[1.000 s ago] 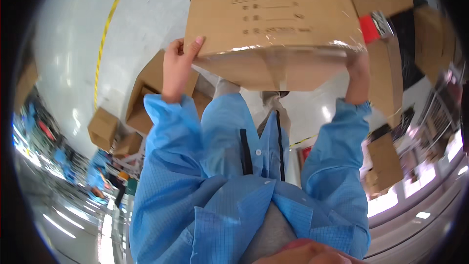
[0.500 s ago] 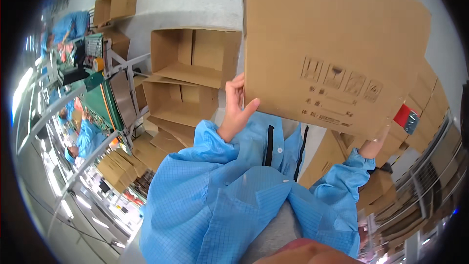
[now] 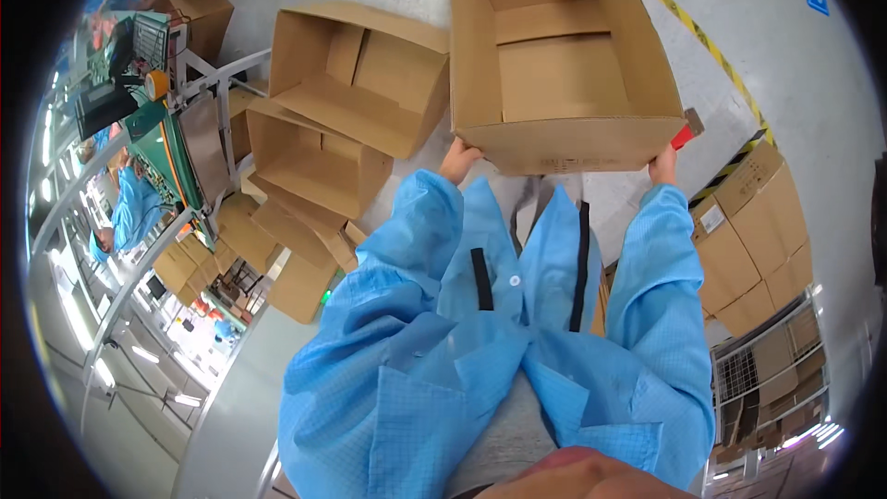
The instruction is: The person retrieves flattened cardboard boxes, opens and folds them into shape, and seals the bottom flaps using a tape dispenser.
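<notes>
1. Two bare hands hold an open-topped cardboard carton (image 3: 564, 146) at twelve o'clock, before the person's body.
2. The left hand (image 3: 460, 161) grips its seven o'clock corner, fingers partly hidden.
3. The right hand (image 3: 662, 166) clasps its five o'clock corner, near a red object (image 3: 682, 137); whether it holds that too, one cannot tell.
4. Stacked cartons (image 3: 762, 212) stand at three o'clock.

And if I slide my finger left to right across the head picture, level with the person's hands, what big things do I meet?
Green table → lower open box → left hand → held open box → right hand → stacked brown boxes.
</notes>
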A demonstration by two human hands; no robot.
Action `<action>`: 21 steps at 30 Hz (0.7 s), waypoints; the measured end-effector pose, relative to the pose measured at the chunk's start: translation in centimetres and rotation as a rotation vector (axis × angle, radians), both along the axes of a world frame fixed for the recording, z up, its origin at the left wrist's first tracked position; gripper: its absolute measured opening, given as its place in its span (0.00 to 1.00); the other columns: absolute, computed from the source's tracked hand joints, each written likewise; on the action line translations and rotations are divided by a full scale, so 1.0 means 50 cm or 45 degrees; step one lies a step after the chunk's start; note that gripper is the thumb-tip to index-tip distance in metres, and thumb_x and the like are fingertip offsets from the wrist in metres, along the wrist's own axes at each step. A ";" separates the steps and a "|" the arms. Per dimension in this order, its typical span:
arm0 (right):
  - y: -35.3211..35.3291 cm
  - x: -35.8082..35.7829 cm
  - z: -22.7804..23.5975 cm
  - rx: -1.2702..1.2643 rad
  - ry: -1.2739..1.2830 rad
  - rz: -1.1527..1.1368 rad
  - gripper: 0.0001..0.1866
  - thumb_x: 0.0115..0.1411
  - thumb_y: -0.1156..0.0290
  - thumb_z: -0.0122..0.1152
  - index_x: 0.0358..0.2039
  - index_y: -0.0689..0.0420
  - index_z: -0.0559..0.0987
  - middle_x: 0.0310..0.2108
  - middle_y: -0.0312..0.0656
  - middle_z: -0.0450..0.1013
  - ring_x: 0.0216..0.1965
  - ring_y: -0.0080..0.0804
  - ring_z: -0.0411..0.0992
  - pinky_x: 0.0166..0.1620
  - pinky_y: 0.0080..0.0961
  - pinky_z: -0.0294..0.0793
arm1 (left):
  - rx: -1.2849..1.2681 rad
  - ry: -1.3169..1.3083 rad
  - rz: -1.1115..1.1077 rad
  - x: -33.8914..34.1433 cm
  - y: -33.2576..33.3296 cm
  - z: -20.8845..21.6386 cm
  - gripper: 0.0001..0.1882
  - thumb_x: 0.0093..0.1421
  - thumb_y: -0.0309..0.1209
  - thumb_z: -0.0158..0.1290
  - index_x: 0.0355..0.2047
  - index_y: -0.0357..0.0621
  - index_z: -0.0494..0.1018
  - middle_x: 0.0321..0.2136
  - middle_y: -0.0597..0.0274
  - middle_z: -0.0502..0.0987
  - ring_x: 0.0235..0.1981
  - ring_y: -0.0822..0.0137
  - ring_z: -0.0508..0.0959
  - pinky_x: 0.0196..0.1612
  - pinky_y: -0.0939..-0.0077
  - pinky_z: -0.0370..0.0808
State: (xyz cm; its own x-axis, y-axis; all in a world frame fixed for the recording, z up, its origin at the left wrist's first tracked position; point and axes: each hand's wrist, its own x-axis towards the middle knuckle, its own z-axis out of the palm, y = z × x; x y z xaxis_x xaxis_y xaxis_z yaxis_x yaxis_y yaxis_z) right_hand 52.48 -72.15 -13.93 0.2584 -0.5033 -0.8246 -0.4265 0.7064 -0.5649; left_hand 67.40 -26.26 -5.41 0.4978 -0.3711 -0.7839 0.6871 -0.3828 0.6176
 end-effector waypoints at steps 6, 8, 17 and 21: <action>0.016 0.052 -0.042 -0.196 -0.101 -0.148 0.21 0.58 0.60 0.59 0.47 0.62 0.74 0.43 0.41 0.74 0.40 0.33 0.74 0.41 0.31 0.74 | -0.378 0.839 0.358 0.154 0.028 0.118 0.42 0.57 0.60 0.41 0.65 0.47 0.52 0.61 0.49 0.61 0.58 0.48 0.67 0.52 0.42 0.66; 0.010 0.073 -0.023 -0.220 -0.020 -0.122 0.23 0.58 0.60 0.58 0.48 0.62 0.73 0.45 0.42 0.73 0.40 0.36 0.74 0.42 0.33 0.75 | -0.433 1.027 0.393 0.252 -0.002 0.177 0.47 0.54 0.66 0.39 0.66 0.48 0.50 0.62 0.49 0.59 0.57 0.46 0.67 0.47 0.38 0.69; 0.004 0.338 0.019 -0.501 0.230 -0.292 0.13 0.57 0.64 0.58 0.39 0.56 0.75 0.37 0.43 0.74 0.35 0.40 0.74 0.35 0.42 0.76 | 0.390 0.719 -0.170 0.423 -0.115 0.209 0.25 0.61 0.38 0.39 0.55 0.38 0.64 0.48 0.47 0.74 0.38 0.49 0.80 0.33 0.65 0.80; -0.073 0.519 -0.028 -0.394 -0.023 -0.499 0.14 0.53 0.60 0.59 0.39 0.51 0.74 0.39 0.42 0.72 0.38 0.40 0.72 0.40 0.43 0.76 | 0.312 0.692 0.136 0.405 -0.102 0.157 0.22 0.60 0.31 0.40 0.54 0.38 0.65 0.48 0.47 0.74 0.41 0.49 0.78 0.34 0.62 0.81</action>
